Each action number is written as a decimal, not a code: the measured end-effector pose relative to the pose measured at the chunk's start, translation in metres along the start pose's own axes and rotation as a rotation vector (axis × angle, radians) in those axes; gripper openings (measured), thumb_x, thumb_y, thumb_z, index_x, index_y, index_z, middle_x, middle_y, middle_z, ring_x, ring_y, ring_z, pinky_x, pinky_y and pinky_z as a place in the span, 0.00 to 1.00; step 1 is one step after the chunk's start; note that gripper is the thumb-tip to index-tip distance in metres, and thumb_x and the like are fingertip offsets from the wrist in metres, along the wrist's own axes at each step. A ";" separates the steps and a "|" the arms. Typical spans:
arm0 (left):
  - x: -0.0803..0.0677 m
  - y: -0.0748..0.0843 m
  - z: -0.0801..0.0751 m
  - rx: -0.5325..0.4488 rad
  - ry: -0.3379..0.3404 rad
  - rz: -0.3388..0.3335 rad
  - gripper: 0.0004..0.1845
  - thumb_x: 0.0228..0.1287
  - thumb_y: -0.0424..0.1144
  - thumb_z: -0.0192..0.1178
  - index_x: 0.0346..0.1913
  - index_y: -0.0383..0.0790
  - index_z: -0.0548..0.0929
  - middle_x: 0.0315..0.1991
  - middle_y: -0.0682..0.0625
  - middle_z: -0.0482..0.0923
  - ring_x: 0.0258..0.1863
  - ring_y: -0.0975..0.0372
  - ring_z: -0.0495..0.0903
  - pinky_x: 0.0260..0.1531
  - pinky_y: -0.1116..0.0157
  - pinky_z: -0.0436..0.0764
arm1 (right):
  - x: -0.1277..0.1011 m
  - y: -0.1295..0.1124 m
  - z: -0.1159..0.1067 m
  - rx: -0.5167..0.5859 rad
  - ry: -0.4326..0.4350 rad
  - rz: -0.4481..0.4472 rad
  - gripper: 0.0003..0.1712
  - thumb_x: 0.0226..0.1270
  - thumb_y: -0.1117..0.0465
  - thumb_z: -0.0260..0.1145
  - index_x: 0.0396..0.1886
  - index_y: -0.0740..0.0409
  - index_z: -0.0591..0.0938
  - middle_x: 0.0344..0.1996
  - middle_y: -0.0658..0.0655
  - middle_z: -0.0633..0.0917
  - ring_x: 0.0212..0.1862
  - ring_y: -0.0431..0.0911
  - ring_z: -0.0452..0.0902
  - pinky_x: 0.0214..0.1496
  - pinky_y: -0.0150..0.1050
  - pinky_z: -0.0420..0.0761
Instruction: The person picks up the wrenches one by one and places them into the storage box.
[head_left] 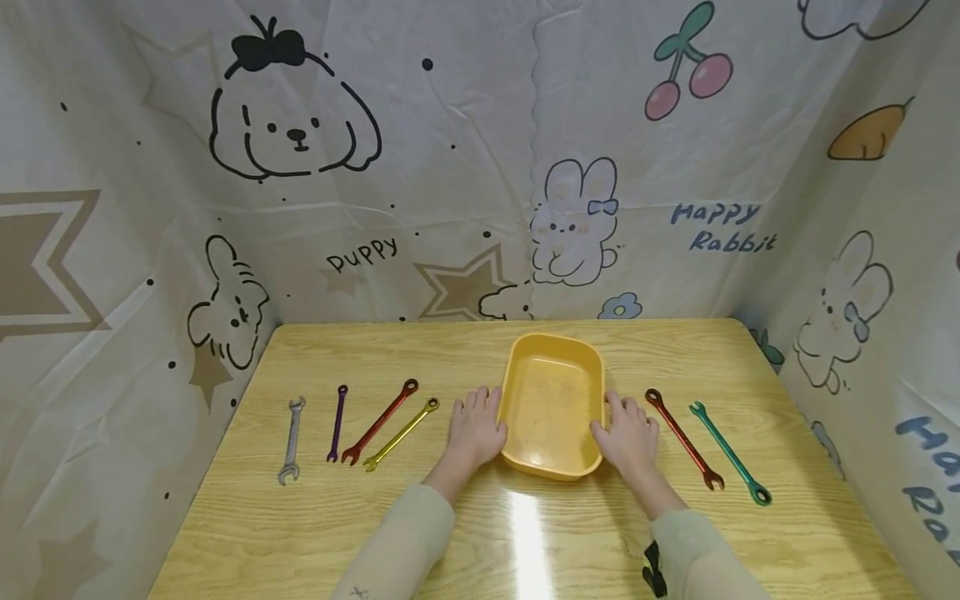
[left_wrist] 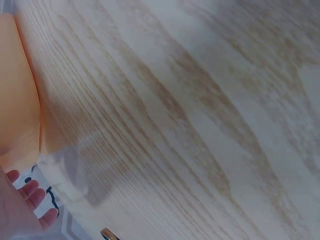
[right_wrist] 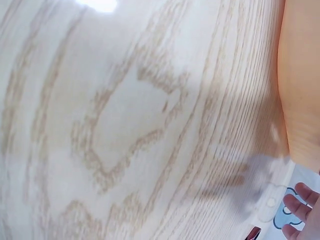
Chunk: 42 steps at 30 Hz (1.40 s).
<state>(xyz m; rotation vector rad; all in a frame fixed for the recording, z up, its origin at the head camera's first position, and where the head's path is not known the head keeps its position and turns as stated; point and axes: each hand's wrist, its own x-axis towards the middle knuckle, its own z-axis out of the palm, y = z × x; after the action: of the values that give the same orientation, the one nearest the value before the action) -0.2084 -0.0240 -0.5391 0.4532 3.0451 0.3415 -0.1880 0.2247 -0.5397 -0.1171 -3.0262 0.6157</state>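
Between your two hands, the tray (head_left: 552, 400) is sitting on the table (head_left: 465, 550), close to the far edge, its long axis running near to far. Your left hand (head_left: 474, 427) is lying along its left side and your right hand (head_left: 630, 435) along its right, so neither is clearly nearer. Both are showing loosely extended fingers, thumbs meeting the tray's sides without curling round it; you cannot be telling how firmly they are pressing. It is looking plain yellow and glossy, with rounded corners, its mouth facing up. Farther left, the yellow wrench (head_left: 402, 434), left red wrench (head_left: 381, 422), purple wrench (head_left: 337, 423) and grey wrench (head_left: 293, 442) are lying; farther right, the right red wrench (head_left: 684, 437) and green wrench (head_left: 731, 453) are slanting. Beyond the table, a printed cloth (head_left: 450, 192) is hanging.
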 end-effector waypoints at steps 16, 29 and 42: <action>-0.016 0.005 0.003 0.022 0.032 -0.058 0.31 0.62 0.47 0.47 0.66 0.40 0.58 0.60 0.42 0.63 0.58 0.51 0.62 0.56 0.49 0.62 | 0.005 -0.001 -0.001 -0.017 -0.018 -0.076 0.31 0.60 0.50 0.56 0.62 0.55 0.65 0.53 0.67 0.70 0.54 0.62 0.66 0.55 0.63 0.57; -0.031 0.009 0.008 -0.017 0.064 -0.110 0.31 0.61 0.47 0.47 0.66 0.37 0.59 0.61 0.40 0.62 0.58 0.49 0.62 0.55 0.48 0.61 | 0.008 -0.002 0.000 -0.040 -0.025 -0.131 0.29 0.59 0.50 0.58 0.60 0.53 0.67 0.52 0.65 0.72 0.54 0.61 0.67 0.54 0.63 0.57; -0.042 0.012 0.010 -0.041 0.089 -0.127 0.30 0.60 0.46 0.48 0.64 0.36 0.60 0.57 0.40 0.63 0.55 0.49 0.63 0.53 0.48 0.62 | 0.006 -0.003 0.001 -0.064 -0.036 -0.161 0.30 0.59 0.50 0.58 0.61 0.53 0.66 0.53 0.65 0.72 0.54 0.61 0.67 0.55 0.63 0.57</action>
<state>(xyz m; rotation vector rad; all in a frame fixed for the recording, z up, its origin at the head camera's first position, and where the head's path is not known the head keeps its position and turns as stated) -0.1644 -0.0234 -0.5453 0.2466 3.1265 0.4274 -0.1947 0.2226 -0.5390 0.1354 -3.0506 0.5126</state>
